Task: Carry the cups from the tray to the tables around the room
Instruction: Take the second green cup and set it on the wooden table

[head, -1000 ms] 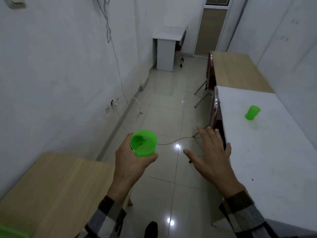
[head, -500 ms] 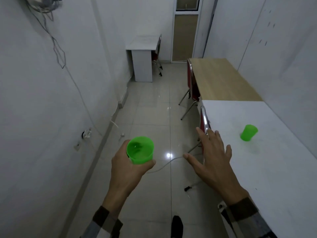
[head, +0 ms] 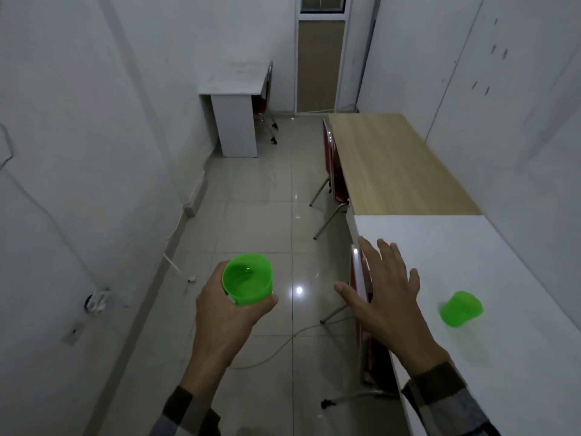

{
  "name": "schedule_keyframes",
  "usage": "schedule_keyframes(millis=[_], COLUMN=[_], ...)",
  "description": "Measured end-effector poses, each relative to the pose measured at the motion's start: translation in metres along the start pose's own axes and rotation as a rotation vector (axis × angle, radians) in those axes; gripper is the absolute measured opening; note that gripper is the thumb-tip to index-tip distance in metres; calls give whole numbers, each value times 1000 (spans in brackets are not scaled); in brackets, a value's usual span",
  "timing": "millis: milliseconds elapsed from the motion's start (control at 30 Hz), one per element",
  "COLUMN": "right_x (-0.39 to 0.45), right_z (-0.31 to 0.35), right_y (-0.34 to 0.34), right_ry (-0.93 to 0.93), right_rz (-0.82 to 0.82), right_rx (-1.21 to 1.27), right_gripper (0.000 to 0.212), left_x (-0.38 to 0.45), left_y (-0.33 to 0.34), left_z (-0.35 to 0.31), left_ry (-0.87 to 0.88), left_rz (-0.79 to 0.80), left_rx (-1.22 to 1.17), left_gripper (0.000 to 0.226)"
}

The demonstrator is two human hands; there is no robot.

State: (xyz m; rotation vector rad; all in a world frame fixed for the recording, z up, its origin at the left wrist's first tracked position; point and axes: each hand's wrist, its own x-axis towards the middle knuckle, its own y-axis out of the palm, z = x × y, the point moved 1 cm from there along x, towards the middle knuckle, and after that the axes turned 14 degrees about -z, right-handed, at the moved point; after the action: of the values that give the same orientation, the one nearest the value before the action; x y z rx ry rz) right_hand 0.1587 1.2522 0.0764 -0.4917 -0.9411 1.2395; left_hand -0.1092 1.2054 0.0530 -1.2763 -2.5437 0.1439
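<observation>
My left hand is wrapped around a green cup, thumb hooked across the front near the base and the rest of my fingers tucked behind it where I can't see them, so that grip is mostly hidden. The cup's upright, mouth facing up at me, hanging over the tiled floor and not over any table. Can't honestly say if there's anything in it, the inside just looks shiny green. My right hand is flat and spread, palm down, fingers loose, nothing in it; it sits over the near edge of the white table and I can't tell if it's touching the top or just floating above. A second green cup stands on that white table a bit to the right of my right hand, kinda smeared so its rim is hard to read. Under my right hand there's a red chair pushed in, mostly blocked by my wrist and the table edge. Past the white table is a wooden table butted up against it, with another red chair half tucked under. Far end has a small white desk against the left wall and a door, top cut off. A cable snakes over the floor. Both plaid sleeves run off the bottom.
</observation>
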Motion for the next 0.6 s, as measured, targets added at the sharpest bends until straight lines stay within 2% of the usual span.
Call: schedule_keyframes(millis=[200, 400, 600], right_x=[105, 231, 341], right_z=[-28, -42, -56], right_y=[52, 108, 155], right_ry=[63, 147, 232], right_rz=[8, -16, -121], right_rx=[-51, -100, -79], right_gripper=[91, 92, 88], left_x=[98, 230, 358], left_y=[73, 145, 223], left_z=[25, 52, 54], left_ry=[-22, -40, -4], left_rz=[32, 85, 203], left_rx=[-5, -24, -24], left_gripper=[62, 63, 66])
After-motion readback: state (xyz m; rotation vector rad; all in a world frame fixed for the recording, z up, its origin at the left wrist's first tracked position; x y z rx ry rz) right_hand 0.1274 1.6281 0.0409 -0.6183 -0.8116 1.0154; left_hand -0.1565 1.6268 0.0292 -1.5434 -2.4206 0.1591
